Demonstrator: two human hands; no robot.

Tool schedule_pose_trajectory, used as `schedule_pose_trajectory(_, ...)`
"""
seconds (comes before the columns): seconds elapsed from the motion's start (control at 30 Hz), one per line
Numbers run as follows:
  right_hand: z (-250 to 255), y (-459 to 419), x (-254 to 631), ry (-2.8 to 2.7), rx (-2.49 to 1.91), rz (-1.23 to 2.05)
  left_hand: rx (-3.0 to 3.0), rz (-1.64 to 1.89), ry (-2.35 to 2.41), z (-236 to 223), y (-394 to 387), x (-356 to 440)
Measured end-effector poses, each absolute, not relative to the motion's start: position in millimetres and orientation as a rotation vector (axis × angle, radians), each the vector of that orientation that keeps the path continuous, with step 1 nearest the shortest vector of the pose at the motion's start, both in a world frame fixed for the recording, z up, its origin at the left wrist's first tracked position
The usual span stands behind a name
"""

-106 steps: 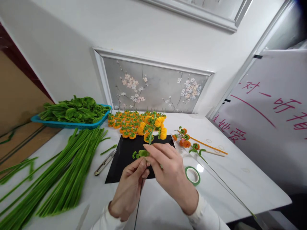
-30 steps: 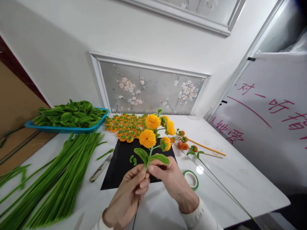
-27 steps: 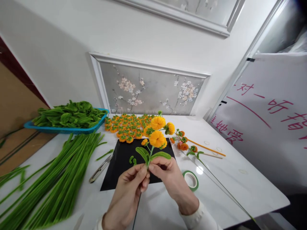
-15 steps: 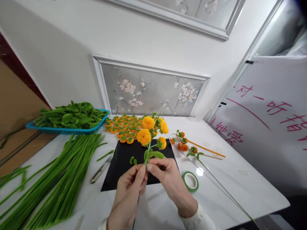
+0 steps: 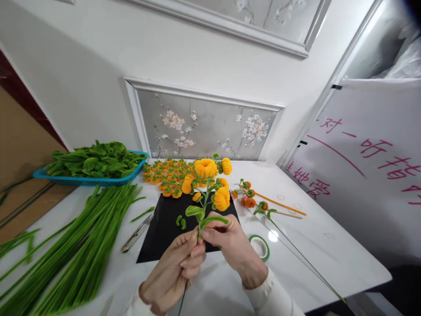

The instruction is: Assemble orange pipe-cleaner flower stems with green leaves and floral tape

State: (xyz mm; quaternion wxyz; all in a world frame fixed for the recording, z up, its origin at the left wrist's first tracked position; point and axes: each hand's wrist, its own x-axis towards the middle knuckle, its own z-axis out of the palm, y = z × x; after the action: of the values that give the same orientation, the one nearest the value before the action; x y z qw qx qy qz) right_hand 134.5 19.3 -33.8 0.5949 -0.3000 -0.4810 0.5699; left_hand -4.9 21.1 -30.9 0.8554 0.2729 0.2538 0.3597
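I hold a pipe-cleaner flower sprig (image 5: 207,186) upright over the black mat (image 5: 161,228). It carries several yellow-orange blossoms and two green leaves. My left hand (image 5: 174,272) is closed around its thin stem just below the leaves. My right hand (image 5: 233,248) pinches the stem at the leaf joint, thumb and forefinger pressed together. The stem runs down past my left wrist.
A pile of small orange flowers (image 5: 167,173) lies behind the mat. A blue tray of green leaves (image 5: 94,160) stands at left, green pipe cleaners (image 5: 82,250) beside it. Scissors (image 5: 136,232), green tape roll (image 5: 261,245) and another orange sprig (image 5: 253,199) rest on the white table (image 5: 329,259).
The sprig has turned in my fingers, so the blossoms face differently. Both hands keep their grip at the leaf joint and sit slightly lower.
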Motion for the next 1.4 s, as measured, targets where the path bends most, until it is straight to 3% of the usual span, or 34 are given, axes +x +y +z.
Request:
schedule_pose_trajectory(0.43, -28.9, 14.6, 135.4, -1.039, -0.800, 1.162, 0.905, 1.024, 0.784, -26.1, 13.6, 8.6)
schedule_pose_trajectory(1.4, -19.1, 11.7, 150.2, -1.211, -0.717, 1.215, 0.970, 0.884, 0.722, -11.2, 4.3, 11.2)
